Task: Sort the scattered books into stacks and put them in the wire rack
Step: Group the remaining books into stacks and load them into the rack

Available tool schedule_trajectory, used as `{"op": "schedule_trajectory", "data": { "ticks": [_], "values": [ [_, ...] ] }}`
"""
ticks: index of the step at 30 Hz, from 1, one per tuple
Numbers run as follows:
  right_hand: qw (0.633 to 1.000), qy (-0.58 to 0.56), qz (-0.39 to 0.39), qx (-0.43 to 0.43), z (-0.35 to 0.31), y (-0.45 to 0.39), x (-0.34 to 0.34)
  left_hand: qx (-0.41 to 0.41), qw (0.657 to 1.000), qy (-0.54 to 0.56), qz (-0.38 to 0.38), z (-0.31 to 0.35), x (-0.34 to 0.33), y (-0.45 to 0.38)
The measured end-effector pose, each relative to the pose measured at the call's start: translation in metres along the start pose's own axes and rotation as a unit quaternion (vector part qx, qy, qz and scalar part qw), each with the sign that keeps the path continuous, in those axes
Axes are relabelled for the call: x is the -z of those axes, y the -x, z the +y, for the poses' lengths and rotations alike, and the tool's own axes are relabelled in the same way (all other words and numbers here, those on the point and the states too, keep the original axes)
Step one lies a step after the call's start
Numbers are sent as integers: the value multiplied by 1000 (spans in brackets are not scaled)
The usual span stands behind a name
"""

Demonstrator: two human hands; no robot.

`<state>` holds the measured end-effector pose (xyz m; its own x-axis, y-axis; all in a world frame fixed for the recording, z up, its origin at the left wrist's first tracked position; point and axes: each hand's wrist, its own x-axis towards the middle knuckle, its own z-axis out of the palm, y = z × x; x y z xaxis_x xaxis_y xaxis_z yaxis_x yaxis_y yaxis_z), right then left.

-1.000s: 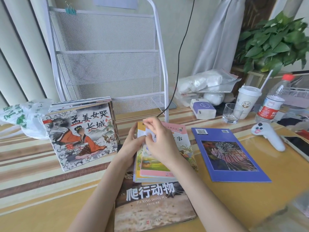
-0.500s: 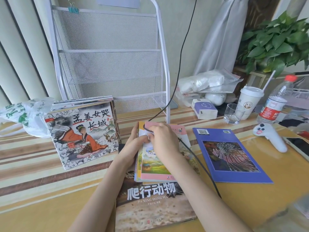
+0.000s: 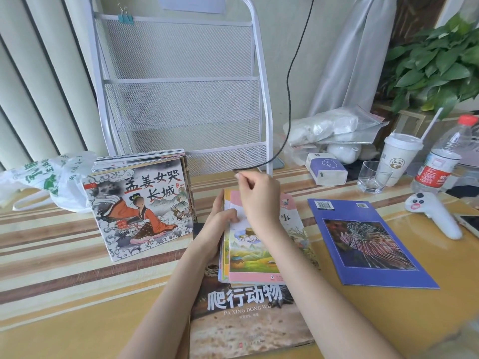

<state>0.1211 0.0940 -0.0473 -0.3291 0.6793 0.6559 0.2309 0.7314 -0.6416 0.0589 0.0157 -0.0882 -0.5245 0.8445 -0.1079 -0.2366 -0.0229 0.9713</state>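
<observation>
A white wire rack (image 3: pixel 178 79) stands at the back of the table, its mesh shelves bare. A stack of thin picture books (image 3: pixel 248 257) with a pink-bordered cover lies on a large reptile book (image 3: pixel 246 317). My left hand (image 3: pixel 220 224) grips the stack's left edge. My right hand (image 3: pixel 256 198) hovers above the stack's far end, pinching a black cable (image 3: pixel 288 94) that hangs from above. A blue book (image 3: pixel 368 242) lies flat to the right. A second stack (image 3: pixel 140 203), topped by a cover with a robed figure, leans at the left.
A plastic bag (image 3: pixel 51 177) sits at the far left. To the right are a tissue pack (image 3: pixel 326 168), a glass (image 3: pixel 373 177), a paper cup (image 3: pixel 399 156), a water bottle (image 3: pixel 440 161), a white controller (image 3: pixel 435 213) and a plant (image 3: pixel 435 60).
The black cable dropped across my right arm and the stack. My right hand left the top book, pinched the cable and lifted it toward the rack. My left hand stayed on the stack.
</observation>
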Motion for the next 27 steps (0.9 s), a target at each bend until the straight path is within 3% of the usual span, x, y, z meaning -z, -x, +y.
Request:
{"op": "schedule_trajectory", "data": {
  "ticks": [7,9,11,13,14,16,17,18,20,24,27],
  "values": [
    [968,176,112,-140,85,-7,67,-12,999,-45,-2,-2,-3,-1],
    [949,228,85,-203,111,-2,81,-20,999,-49,7,-2,-3,-1],
    [930,269,0,-250,124,6,87,-7,1000,-23,13,-4,-2,-2],
    [916,301,-74,-255,125,15,88,-2,1000,5,17,-3,-2,-1],
    [921,298,-72,-238,121,19,88,-5,1000,13,21,-4,-2,-3],
    [955,215,-67,-195,107,25,86,-15,999,21,33,-5,-2,-5],
    [965,117,-107,-207,98,25,84,-21,999,27,40,-4,-2,-3],
    [954,3,-171,-246,85,25,84,-30,998,34,49,-4,-3,-3],
    [895,-157,-268,-320,62,25,83,-55,996,54,51,0,-6,-2],
    [896,-224,-229,-309,48,13,89,-138,989,53,1,17,-18,6],
    [901,-295,-140,-284,46,5,96,-210,977,16,-26,36,-27,13]
  ]
}}
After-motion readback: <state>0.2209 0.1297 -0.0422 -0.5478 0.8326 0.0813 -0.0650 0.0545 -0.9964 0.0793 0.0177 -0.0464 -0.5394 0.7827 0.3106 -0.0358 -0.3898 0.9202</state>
